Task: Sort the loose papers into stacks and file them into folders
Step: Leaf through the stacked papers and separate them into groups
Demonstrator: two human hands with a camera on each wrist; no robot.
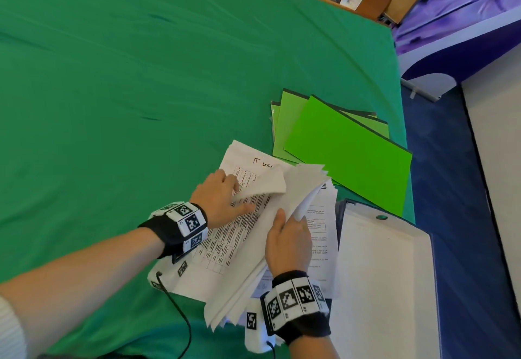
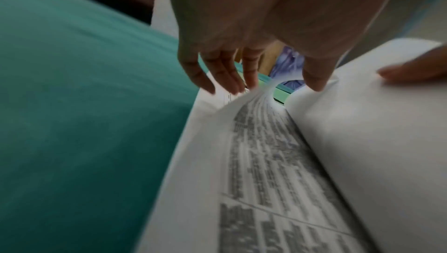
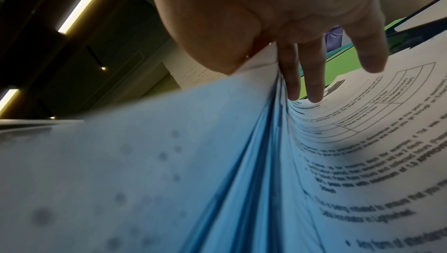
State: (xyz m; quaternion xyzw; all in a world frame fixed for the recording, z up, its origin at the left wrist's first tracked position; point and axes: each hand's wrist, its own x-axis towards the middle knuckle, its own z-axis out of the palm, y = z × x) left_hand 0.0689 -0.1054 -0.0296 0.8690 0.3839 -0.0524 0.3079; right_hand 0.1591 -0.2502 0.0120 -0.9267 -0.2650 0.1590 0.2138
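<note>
head view shows the pile of papers (image 1: 253, 243) at the near right of the green cloth (image 1: 112, 91), its long axis running from the near edge away toward the green folders (image 1: 338, 144), which it touches. the right hand (image 1: 287, 243) pinches a lifted sheaf (image 1: 298, 186) between thumb and fingers, tilting it up along that axis, while the left hand (image 1: 220, 198), fingers loosely spread, curls one printed sheet's (image 1: 262, 186) far corner back. best, i judge, to keep the sheaf firmly gripped and peel single sheets slowly — loose pages could slide toward the open box file (image 1: 386, 274) just beside.
</note>
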